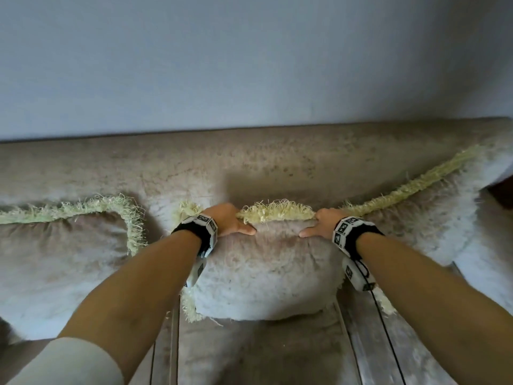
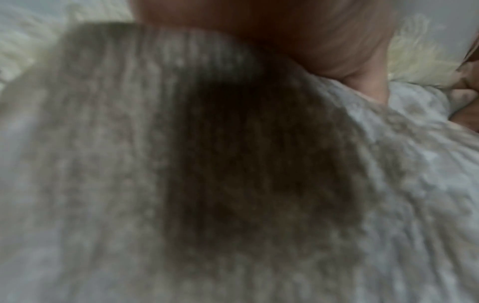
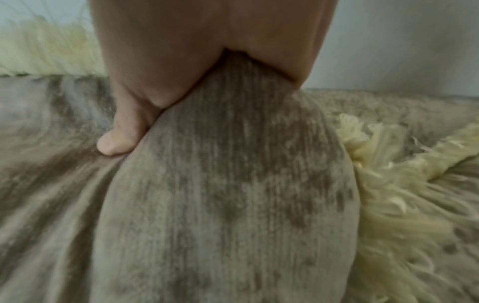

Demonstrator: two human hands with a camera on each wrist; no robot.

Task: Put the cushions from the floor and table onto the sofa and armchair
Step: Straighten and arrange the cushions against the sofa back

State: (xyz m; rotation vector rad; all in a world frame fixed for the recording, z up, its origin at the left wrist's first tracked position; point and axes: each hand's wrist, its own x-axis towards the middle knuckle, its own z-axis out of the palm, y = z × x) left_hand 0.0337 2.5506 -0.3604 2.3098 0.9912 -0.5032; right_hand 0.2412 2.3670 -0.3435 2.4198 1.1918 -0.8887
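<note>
A beige velvety cushion with a pale yellow fringe stands on the sofa seat, leaning against the sofa back. My left hand grips its top edge on the left, thumb on the front face. My right hand grips the same top edge on the right, thumb pressed into the fabric. The cushion bulges under my right palm in the right wrist view. In the left wrist view the cushion fills the frame, blurred, with my left thumb on it.
A like cushion leans on the sofa back at the left. Another fringed cushion leans at the right. A grey-blue wall rises behind the sofa. The sofa seat shows below the held cushion.
</note>
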